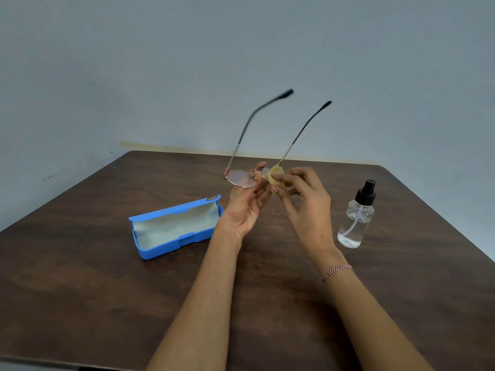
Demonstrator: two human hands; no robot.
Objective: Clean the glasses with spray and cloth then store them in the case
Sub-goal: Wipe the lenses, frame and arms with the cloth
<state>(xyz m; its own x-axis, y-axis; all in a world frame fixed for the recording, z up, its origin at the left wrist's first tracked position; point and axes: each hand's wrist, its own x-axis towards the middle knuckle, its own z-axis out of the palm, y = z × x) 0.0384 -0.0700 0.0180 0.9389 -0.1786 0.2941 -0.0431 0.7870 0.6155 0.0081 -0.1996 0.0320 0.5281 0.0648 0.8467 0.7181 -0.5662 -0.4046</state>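
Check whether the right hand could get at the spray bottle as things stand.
Probably yes: the spray bottle stands upright just right of the right hand, nothing between them, but that hand holds the yellow cloth.

Gold-rimmed glasses [242, 178] showing black temple tips, yellow cloth [276, 176], blue case [171, 231] showing pale lining, clear black-capped spray bottle [357, 218], dark brown wood-grain table [107, 303], red-and-white braided bracelet [337, 271].

No legible text or labels.

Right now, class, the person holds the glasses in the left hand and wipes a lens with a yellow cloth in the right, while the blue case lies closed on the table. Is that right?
One detail is wrong. The head view shows the blue case lying open, not closed, with its pale lining exposed. The rest stands: the left hand holds the glasses, and the right hand wipes a lens with the yellow cloth.
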